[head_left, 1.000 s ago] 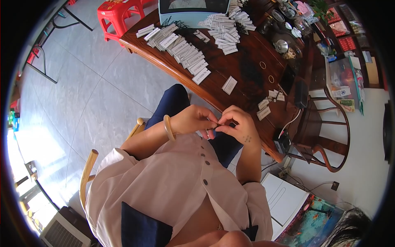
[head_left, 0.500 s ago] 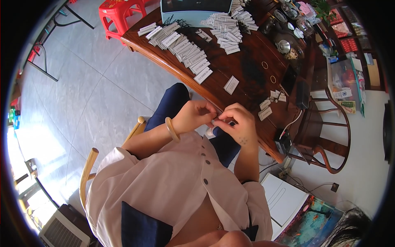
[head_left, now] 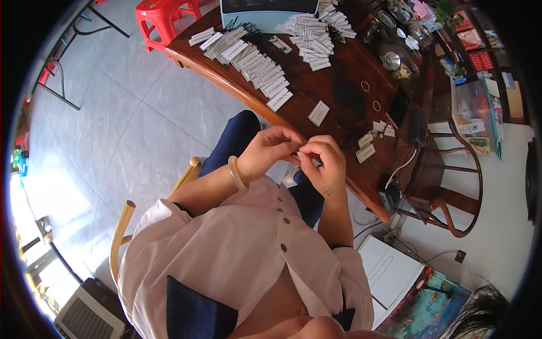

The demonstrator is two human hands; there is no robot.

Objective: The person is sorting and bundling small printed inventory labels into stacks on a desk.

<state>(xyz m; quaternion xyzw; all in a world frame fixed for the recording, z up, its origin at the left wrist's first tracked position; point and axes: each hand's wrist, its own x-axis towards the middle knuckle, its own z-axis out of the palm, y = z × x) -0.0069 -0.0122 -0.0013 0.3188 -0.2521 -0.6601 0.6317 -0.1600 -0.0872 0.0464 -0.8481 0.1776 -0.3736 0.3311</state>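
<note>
Your brown worktop [head_left: 299, 113] is the big item, its near edge running just past your lap. The light-blue box [head_left: 269, 22] stands towards its left end; the long overlapped row of white tags [head_left: 248, 65] follows the near edge from close to the left corner, with a second tag heap [head_left: 313, 42] beyond, beside the box. Your left hand [head_left: 265, 152] and right hand [head_left: 327, 162] meet off the near edge, above your lap, fingers curled in and tips together. Grip: narrow pinch on both sides, but can't tell whether either closes on anything; fingers hide the gap. So the worked piece, if there is one, is between your fingertips, too small to name. Small tag cluster [head_left: 366, 151] sits towards the near right corner; one loose tag [head_left: 319, 113] lies flat by the near edge, just beyond your hands. Smallest: two thin rings, one [head_left: 366, 86] farther in from that edge than the other [head_left: 376, 106]. Step in hand reads as two-handed fingertip work. Next move, my judgement: calls for one steady pinch while the other makes fine adjustments, both clear of the loose tag.
</note>
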